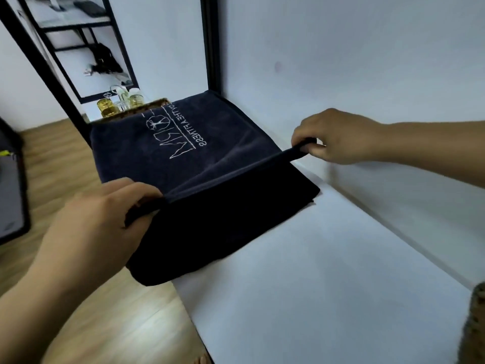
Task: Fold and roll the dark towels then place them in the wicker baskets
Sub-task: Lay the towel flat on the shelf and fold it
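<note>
The basket [475, 321], blurred, is cut off at the right edge; the left hand [99, 222] hides the towel's [210, 158] near corner.

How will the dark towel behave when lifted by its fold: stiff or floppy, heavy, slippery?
Probably floppy: the towel drapes limply from the fold held by the left hand and right hand. Likely light: pinches alone lift it. It may slide on the smooth white surface.

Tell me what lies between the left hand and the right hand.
Head view: a raised fold of the dark towel spans from the left hand to the right hand, each pinching one end.
</note>
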Demonstrator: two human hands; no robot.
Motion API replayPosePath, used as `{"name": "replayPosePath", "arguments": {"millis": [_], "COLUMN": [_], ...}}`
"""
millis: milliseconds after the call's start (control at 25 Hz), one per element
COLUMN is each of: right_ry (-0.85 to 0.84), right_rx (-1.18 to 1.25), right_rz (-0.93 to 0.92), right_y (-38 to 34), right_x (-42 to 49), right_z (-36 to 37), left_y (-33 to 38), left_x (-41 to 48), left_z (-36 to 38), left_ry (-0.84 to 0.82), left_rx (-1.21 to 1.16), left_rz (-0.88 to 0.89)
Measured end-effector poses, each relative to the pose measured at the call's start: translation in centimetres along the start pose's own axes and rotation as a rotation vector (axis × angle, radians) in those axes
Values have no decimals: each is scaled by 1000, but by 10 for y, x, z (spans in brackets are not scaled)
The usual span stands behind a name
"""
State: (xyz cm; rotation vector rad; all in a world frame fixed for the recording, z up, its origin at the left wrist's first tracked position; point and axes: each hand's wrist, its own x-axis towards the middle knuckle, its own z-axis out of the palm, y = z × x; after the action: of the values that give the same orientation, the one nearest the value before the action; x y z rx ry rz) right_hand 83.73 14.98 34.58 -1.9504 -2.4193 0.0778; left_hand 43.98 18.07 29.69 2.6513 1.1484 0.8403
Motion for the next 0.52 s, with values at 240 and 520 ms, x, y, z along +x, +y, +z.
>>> {"name": "replayPosePath", "arguments": {"millis": [240,520], "right_ry": [-171,-191], "right_rx": [-55,469], "right_rz": [-138,431], "right_y": [-12,-5], "right_x": [-20,-20], "right_z": [37,52], "left_y": [2,23], "left_x": [-43,-89], "left_z": [3,26], "left_ry": [-204,11], "left_rx": [170,-94], "left_rz": [91,-248]}}
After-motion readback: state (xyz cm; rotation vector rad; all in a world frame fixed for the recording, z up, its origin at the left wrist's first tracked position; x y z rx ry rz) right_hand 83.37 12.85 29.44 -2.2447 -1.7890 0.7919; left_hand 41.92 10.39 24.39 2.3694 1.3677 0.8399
